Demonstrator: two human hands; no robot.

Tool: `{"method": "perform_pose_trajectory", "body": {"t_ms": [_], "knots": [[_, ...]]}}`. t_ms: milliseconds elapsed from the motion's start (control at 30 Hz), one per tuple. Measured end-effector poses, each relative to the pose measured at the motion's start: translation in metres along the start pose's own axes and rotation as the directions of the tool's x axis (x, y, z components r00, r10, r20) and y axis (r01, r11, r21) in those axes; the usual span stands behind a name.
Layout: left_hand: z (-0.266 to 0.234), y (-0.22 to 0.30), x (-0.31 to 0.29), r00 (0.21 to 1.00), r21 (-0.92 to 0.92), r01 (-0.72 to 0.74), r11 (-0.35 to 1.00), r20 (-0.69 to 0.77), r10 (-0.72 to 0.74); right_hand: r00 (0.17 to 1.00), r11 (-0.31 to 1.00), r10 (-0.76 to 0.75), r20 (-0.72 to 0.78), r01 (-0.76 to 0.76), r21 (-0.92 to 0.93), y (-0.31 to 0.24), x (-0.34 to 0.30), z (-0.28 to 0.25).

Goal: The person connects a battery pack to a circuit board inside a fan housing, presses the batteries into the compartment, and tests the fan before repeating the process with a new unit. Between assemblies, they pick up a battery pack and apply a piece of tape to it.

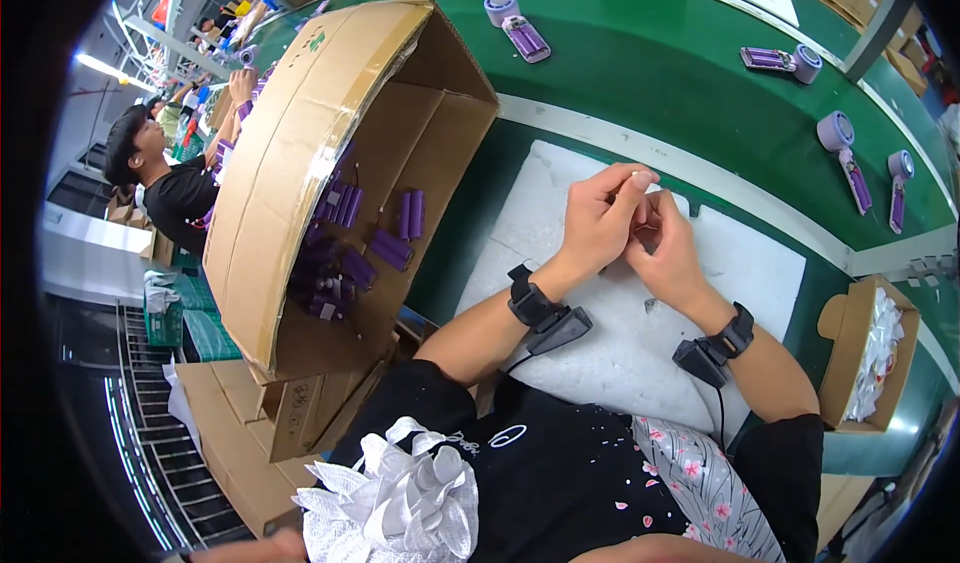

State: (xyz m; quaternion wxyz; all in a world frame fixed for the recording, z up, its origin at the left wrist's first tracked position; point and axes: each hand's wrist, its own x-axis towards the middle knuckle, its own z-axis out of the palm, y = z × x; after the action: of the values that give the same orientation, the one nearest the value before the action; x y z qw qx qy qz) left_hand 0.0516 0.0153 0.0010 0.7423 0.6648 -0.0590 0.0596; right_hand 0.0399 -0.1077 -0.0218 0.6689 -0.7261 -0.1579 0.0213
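Note:
My left hand and my right hand meet above a white foam board. Both are closed, with thumbs and forefingers pinched close together. A tiny whitish bit shows at the left fingertips, too small to name; whatever lies inside the right fingers is hidden. A black strap with a small dark device circles each wrist. To the left, a large cardboard box lies with its opening toward me, and several purple cell packs with thin wires are inside it.
On the green conveyor belt beyond the board lie several purple packs joined to round lilac parts. A small carton of silvery-white strips stands at right. A silvery-white bundle is at lower left. Another person works beyond the big box.

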Motion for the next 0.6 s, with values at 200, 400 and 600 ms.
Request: {"method": "perform_pose_trajectory", "body": {"t_ms": [200, 400, 600], "knots": [[-0.002, -0.003, 0.0, 1.0, 0.01, -0.017, 1.0, -0.005, 0.017, 0.999, 0.999, -0.049, -0.019, 0.049, -0.004, 0.005, 0.0, 0.001], [-0.007, 0.0, -0.001, 1.0, 0.009, 0.015, 1.0, 0.001, -0.015, 0.997, 0.997, 0.06, 0.047, -0.062, 0.038, 0.02, -0.001, -0.002], [-0.009, -0.002, 0.002, 0.996, -0.031, -0.01, 0.999, -0.084, 0.008, 0.996, 0.999, -0.013, 0.085, 0.01, 0.039, -0.001, -0.001, -0.001]]}}
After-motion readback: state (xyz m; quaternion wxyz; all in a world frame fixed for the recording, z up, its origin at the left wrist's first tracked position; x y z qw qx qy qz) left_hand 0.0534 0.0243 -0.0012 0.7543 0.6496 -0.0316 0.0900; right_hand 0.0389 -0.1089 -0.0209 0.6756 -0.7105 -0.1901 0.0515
